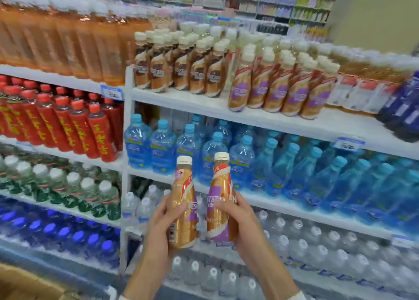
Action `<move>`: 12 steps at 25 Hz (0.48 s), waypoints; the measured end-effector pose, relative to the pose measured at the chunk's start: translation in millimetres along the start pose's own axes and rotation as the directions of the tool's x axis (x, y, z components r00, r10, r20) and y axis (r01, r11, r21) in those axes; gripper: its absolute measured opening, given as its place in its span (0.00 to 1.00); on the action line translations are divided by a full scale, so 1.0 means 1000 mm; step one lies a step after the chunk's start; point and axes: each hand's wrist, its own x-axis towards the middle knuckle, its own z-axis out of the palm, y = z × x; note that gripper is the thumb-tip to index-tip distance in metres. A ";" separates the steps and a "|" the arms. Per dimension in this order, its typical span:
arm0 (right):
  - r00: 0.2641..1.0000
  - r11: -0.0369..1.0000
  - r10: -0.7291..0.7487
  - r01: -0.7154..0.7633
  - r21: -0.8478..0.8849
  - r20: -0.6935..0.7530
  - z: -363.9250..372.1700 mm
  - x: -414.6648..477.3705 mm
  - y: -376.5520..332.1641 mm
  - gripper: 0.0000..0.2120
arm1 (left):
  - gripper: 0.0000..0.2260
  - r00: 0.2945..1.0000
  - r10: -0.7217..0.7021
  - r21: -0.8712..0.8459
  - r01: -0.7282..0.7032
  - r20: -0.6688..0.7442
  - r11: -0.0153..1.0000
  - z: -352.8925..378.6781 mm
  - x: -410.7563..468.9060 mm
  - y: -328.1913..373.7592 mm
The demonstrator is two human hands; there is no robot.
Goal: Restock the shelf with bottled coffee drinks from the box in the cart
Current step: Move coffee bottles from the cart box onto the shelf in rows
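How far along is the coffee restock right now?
Done: the coffee row on the shelf already holds several purple-label bottles. In hand: the left hand grips the left bottle and the right hand the right bottle, both upright, below that shelf. Left: placing these two; bare shelf shows in front of the row. Only a corner of the box shows, so what remains in it cannot be told.

Left hand (162, 219) and right hand (241, 218) bare, forearms uncovered and slender. White left sleeve (123, 297) and white right sleeve (299, 296) just showing at the bottom edge.
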 end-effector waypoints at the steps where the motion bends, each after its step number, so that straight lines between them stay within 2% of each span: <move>1: 0.999 0.999 -0.034 0.034 0.014 -0.030 -0.026 -0.008 -0.014 0.23 | 0.17 0.999 0.003 0.014 -0.003 0.048 1.000 0.028 0.004 -0.007; 3: 0.993 0.997 -0.075 0.077 0.026 -0.092 -0.070 -0.019 -0.036 0.22 | 0.16 0.993 0.005 0.039 -0.009 0.117 0.999 0.071 0.010 -0.020; 7: 0.967 0.981 -0.180 0.189 0.035 -0.180 -0.151 -0.038 -0.080 0.28 | 0.22 0.960 0.055 0.103 -0.086 0.276 0.991 0.156 0.021 -0.041; 10: 0.950 0.969 -0.234 0.245 0.029 -0.205 -0.194 -0.041 -0.104 0.30 | 0.12 0.941 0.115 0.144 -0.167 0.317 0.975 0.199 0.032 -0.052; 12: 0.948 0.964 -0.252 0.264 0.036 -0.192 -0.212 -0.036 -0.118 0.29 | 0.15 0.927 0.170 0.188 -0.243 0.335 0.952 0.220 0.040 -0.054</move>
